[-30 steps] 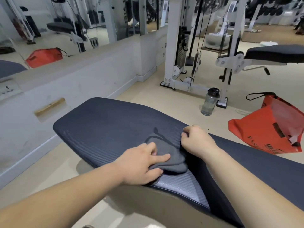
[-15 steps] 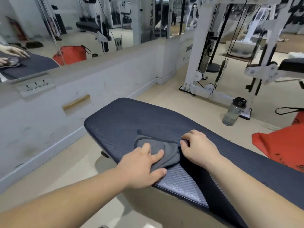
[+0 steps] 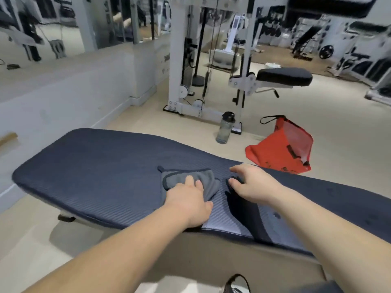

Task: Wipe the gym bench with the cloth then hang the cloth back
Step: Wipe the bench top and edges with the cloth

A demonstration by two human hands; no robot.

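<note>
Pale gym flooring runs under everything, and nearest the viewer two bare forearms reach out over the dark padded bench (image 3: 101,166), whose ribbed top lies across the view from the left to the right edge. On it, near the middle and toward the near edge, lies the grey cloth (image 3: 186,179), bunched and partly folded. The left hand (image 3: 190,203) rests palm down on the cloth's near part, fingers spread flat and pressing it to the padding rather than gripping it. Just to the right, the right hand (image 3: 252,186) sits on the bench with fingers loosely curled and open; it appears clear of the cloth, with a strip of bare padding between them. Judging from this, the wiping is under way, with most of the left stretch of the bench still to be covered. To do it well, the left palm should keep an even downward pressure so the cloth slides instead of rolling up, and the strokes should run lengthwise along the ribs, overlapping, out to the rounded far-left end and both long edges. The right hand could steady the body or flatten the bunched edge. Where the cloth hangs afterwards is not visible. Farther off on the floor stand a water bottle (image 3: 226,129) and a red bag (image 3: 283,149), with a white cable machine (image 3: 179,60) beyond.
</note>
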